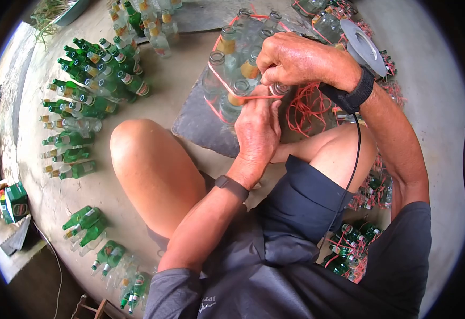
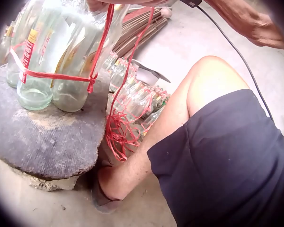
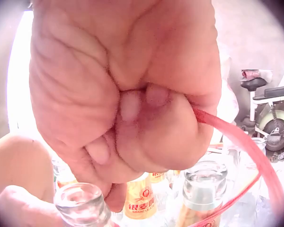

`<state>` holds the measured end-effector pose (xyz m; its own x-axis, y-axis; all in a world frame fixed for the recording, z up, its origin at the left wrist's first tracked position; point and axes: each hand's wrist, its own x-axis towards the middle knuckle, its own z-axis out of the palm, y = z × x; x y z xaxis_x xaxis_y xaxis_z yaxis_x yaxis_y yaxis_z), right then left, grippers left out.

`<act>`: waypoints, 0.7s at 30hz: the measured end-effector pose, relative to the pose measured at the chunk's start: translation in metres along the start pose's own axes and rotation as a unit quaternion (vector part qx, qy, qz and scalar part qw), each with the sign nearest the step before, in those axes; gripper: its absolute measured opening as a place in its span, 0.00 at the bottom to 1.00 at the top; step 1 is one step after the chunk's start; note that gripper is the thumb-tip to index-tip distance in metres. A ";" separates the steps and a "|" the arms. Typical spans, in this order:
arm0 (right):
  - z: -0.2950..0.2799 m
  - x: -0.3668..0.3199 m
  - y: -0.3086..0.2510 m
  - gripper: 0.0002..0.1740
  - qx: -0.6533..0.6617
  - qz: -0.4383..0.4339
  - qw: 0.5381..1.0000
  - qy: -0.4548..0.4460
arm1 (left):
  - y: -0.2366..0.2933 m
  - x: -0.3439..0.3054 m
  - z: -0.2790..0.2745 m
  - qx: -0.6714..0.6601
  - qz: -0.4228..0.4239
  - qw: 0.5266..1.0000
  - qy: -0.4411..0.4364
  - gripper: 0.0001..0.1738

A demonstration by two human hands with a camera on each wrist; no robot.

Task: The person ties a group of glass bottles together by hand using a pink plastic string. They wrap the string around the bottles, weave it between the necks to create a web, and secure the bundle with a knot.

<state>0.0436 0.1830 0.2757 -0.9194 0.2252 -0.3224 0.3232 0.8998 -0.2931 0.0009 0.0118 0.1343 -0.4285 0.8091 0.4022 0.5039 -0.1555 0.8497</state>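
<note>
A bundle of clear glass bottles [image 1: 217, 74] stands upright on a dark stone slab [image 1: 200, 125]. Red plastic string [image 1: 219, 78] loops round the bottles near their necks, and another band [image 2: 57, 75] with a knot circles them low down. Above the near right corner, my right hand [image 1: 309, 59] grips the string in curled fingers; its strand [image 3: 241, 137] runs out from the fist in the right wrist view. Just below it, my left hand [image 1: 256, 127] holds the string beside a bottle mouth [image 1: 279, 89], its fingertips partly hidden by the right hand.
Loose red string [image 1: 307, 109] lies tangled right of the slab. Rows of green and clear bottles [image 1: 91, 80] stand on the floor at left. Tied bottle bundles [image 1: 349, 247] line the right side, near a grey round lid-like piece [image 1: 362, 48]. A scooter [image 3: 274, 113] stands behind.
</note>
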 end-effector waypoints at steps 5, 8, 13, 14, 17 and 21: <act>0.010 -0.018 0.013 0.11 0.025 0.016 0.998 0.055 | -0.001 0.001 0.001 0.004 -0.004 1.000 -0.011 0.21; 0.017 -0.031 0.012 0.11 0.035 0.020 0.993 0.111 | -0.002 0.001 0.002 0.006 0.002 1.000 0.004 0.21; 0.047 -0.055 0.001 0.09 0.018 0.093 0.969 0.229 | -0.001 0.002 -0.001 -0.008 -0.016 1.000 -0.019 0.21; 0.054 -0.057 0.001 0.09 0.021 0.096 0.968 0.230 | -0.002 0.002 -0.001 -0.007 -0.016 1.000 -0.024 0.21; 0.079 -0.064 -0.005 0.08 0.122 0.107 0.928 0.337 | -0.004 0.005 -0.002 0.000 0.007 1.000 -0.028 0.19; 0.102 -0.068 -0.012 0.07 0.143 0.085 0.900 0.403 | -0.003 0.005 -0.002 -0.001 -0.017 0.999 -0.030 0.19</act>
<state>0.1255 0.1184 0.2094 -0.6782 0.6517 0.3398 0.4123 0.7201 -0.5581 -0.0041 0.0146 0.1348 -0.3997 0.8468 0.3510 0.4878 -0.1277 0.8636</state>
